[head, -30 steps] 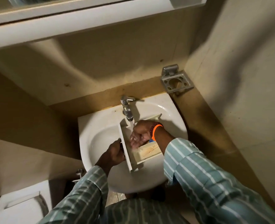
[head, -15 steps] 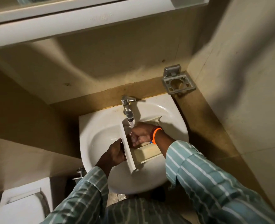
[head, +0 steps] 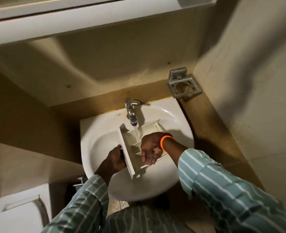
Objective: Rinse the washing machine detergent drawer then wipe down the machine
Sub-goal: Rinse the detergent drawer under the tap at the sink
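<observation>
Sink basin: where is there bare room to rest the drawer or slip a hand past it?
Bare basin lies left of the detergent drawer, beyond the left hand, and along the near rim. It is crowded under the tap, where water hits the drawer and the right hand works inside it.

White compartmented detergent drawer [head: 130,140] tilted in sink, under running water.

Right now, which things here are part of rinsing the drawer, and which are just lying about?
In use: detergent drawer, tap, running water, sink, left hand, right hand.

Not in use: metal wall holder, toilet, mirror cabinet.
</observation>
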